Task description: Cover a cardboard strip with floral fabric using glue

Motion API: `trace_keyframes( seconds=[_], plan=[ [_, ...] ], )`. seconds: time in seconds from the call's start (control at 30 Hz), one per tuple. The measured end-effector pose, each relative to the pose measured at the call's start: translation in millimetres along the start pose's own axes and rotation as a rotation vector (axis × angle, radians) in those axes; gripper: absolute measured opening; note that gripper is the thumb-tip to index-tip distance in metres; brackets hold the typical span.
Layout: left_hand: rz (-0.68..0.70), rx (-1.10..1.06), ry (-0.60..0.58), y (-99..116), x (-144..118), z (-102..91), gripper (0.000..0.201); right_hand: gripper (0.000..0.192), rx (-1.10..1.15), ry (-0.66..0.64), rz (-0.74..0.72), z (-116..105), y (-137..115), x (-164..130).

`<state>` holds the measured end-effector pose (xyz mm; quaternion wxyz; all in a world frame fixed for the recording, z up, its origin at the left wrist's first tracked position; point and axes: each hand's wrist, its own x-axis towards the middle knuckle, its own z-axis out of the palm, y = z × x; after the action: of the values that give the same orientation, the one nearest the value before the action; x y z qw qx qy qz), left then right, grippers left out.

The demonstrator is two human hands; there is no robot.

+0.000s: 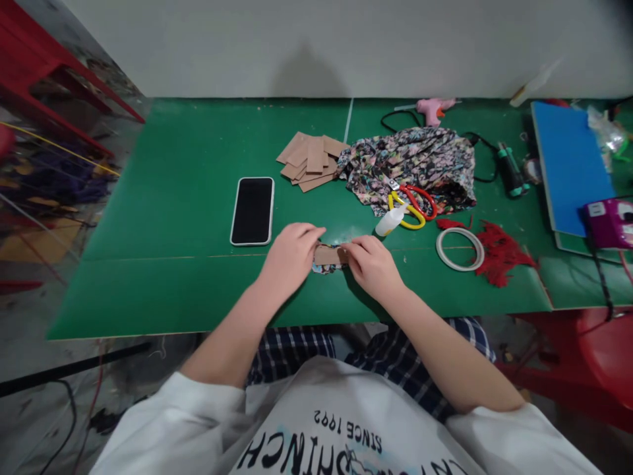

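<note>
A tan card piece (330,254) lies on a green table (188,198) near floral-patterned cloth (410,165) and red-and-yellow scissors (413,206).

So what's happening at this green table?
A person presses a small brown cardboard piece onto a scrap of patterned fabric with the left hand and right hand. Behind lie a stack of cardboard pieces, a floral cloth, red-and-yellow scissors, a black phone and a tape ring.
</note>
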<state>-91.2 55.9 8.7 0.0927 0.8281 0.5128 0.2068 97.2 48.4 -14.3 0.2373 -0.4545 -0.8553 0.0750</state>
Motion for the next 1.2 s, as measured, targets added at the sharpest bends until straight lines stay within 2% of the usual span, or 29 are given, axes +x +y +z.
trace_keyframes(
  seconds=[0.1,0.2,0.3,0.47,0.67,0.9,1.07,1.2],
  plan=[
    [0.053,0.032,-0.142,-21.8,12.0,-3.2,0.027,0.027,0.009,-0.085,-0.009,3.0,-4.3,1.6],
    [0.121,0.026,-0.215,-30.6,17.8,2.2,0.024,0.026,0.035,-0.116,-0.002,5.4,-5.6,2.9],
    [0.145,0.014,-0.212,-32.3,19.4,7.8,0.023,0.029,0.049,-0.117,0.02,6.4,-5.6,4.2],
    [0.143,-0.018,-0.201,-32.9,21.0,12.4,0.025,0.044,-0.017,-0.124,0.065,8.6,-8.2,7.6],
    [0.141,-0.027,-0.183,-33.0,20.1,12.9,0.025,0.047,-0.093,-0.149,0.086,11.8,-11.7,10.2],
    [0.171,-0.043,-0.187,-41.9,16.6,9.8,0.023,0.039,-0.11,-0.165,0.095,10.8,-14.7,11.1],
    [0.133,-0.063,-0.16,-39.3,15.6,9.7,0.02,0.027,-0.159,-0.211,0.059,8.9,-15.4,9.9],
    [0.138,-0.066,-0.149,-35.9,13.7,9.4,0.02,0.025,-0.146,-0.219,0.045,8.5,-14.9,9.1]
  ],
)
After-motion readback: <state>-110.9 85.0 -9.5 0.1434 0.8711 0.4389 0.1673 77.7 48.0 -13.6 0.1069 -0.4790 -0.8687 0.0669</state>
